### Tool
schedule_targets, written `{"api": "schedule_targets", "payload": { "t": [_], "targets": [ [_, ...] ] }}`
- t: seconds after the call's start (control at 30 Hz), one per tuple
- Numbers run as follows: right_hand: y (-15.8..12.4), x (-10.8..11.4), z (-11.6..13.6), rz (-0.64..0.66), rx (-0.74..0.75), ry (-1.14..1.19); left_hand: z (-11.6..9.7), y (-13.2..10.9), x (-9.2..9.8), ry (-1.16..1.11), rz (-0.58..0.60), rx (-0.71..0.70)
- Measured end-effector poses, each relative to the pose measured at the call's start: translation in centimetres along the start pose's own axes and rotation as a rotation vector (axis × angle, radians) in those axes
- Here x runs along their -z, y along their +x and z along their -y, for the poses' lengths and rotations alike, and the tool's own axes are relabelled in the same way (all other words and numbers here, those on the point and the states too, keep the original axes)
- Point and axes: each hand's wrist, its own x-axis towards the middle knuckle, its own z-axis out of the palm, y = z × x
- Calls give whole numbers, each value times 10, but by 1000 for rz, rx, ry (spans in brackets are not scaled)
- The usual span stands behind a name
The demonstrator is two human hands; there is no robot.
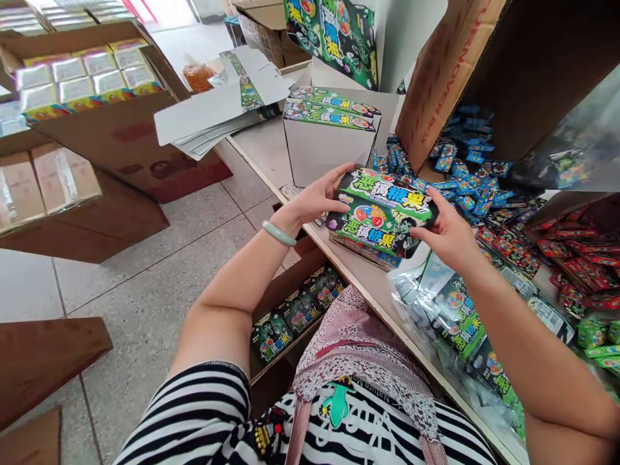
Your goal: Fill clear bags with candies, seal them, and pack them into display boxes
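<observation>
A black and green candy box [378, 216] with bright lettering is held over the bench between both hands. My left hand [322, 196] grips its left end, fingers behind and thumb on the front edge. On the opposite end, my right hand [448, 232] has its thumb on the near side and fingers on the far edge. Small packets show beneath the box, partly hidden. Just behind it stand white-sided cartons [329, 152] with green printed tops. Small blue candy packets [469, 181] spill from a large carton at the right.
Flat white box blanks [217, 113] overhang the bench edge. Red packets [581, 258] and plastic-wrapped green boxes [460, 310] lie on the right. Below the bench, an open carton [268, 365] holds several dark boxes. Cardboard cartons [121, 142] stand on the tiled floor at left.
</observation>
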Motion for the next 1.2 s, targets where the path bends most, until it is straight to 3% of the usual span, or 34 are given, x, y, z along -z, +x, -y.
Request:
{"api": "schedule_targets", "payload": {
  "t": [0.13, 0.23, 0.3, 0.37, 0.47, 0.53, 0.67, 0.77, 0.93, 1.2],
  "targets": [
    [16, 0, -3, -225, 180, -424, 5, 21, -10, 73, -264, -4],
    [23, 3, 7, -292, 209, -464, 1, 37, -8, 165, -419, -62],
    [17, 4, 11, -271, 176, -371, -3, 38, -3, 192, -412, -64],
    [2, 1, 13, -187, 126, -246, -3, 29, 4, 177, -316, -42],
    [-32, -11, 10, -18, 65, -174, 6, 1, 9, 158, -145, -3],
    [-54, -25, 5, 32, 55, -258, 19, -20, 7, 179, -111, 14],
    [-79, -53, -17, -81, 116, -566, 48, -53, -8, 335, -145, 2],
    [-83, -67, -39, -173, 147, -692, 68, -63, -17, 528, -184, -103],
    [-86, -77, -64, -288, 200, -775, 96, -63, -19, 727, -261, -321],
    [-91, -88, -80, -312, 158, -793, 117, -73, -35, 801, -312, -361]
  ]
}}
